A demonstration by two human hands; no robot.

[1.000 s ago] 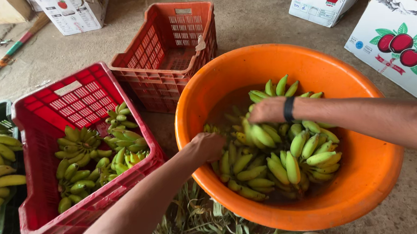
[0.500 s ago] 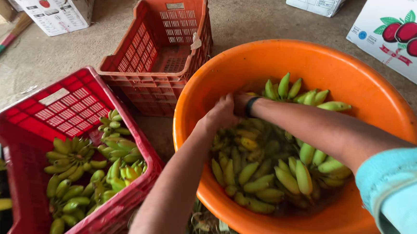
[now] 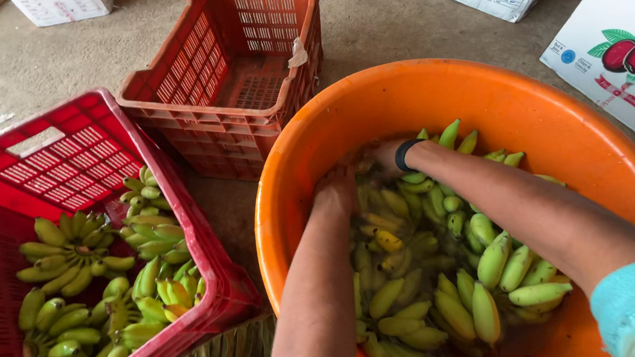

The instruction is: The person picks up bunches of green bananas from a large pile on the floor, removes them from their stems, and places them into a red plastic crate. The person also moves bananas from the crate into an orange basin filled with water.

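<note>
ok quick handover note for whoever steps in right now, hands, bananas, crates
Left hand: down among the bananas in the tub, at the near-left wall of the orange tub; grip hidden, cannot tell if it holds a bunch.
Right hand: black wristband, reaching across the tub to the same spot; fingers buried too.
Tub: many green and yellowish bunches lying in murky water.
Red crate, left of the tub: partly filled with bananas in the crate.
Orange-red crate, behind it: no bananas in it.
Done: part of a crate filled. Left: the bunches in the tub.
</note>
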